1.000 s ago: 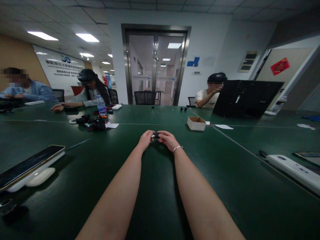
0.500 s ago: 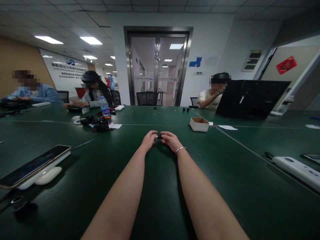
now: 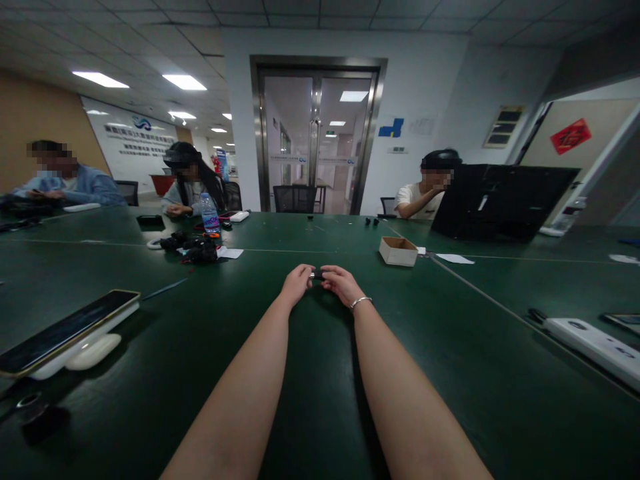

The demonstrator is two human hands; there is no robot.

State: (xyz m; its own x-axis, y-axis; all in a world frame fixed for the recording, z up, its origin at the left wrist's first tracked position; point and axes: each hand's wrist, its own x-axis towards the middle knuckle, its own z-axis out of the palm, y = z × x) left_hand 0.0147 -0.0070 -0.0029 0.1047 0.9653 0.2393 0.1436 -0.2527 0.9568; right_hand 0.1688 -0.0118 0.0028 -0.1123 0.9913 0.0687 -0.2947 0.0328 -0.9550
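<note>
Hands: left hand [image 3: 297,283] and right hand [image 3: 340,283] meet fingertip to fingertip, both pinching a small dark part [image 3: 317,275] just above the green table [image 3: 320,373].
Open room: bare tabletop all around both forearms.
Nearest things: cardboard box [image 3: 398,251] ahead right; phone [image 3: 65,330] well left.
Edges: table seam [image 3: 280,251] runs crosswise beyond the hands.
Writing: wall sign [image 3: 131,137] too blurred to read.

Both forearms are bare from the lower edge of the view up to the hands, with no sleeves showing. The right wrist carries a thin silvery bracelet [image 3: 361,302] (a plain band, no charm visible), sitting just behind the right hand [image 3: 341,283]. The left hand [image 3: 298,283] and its wrist wear nothing; neither hand is gloved.
</note>
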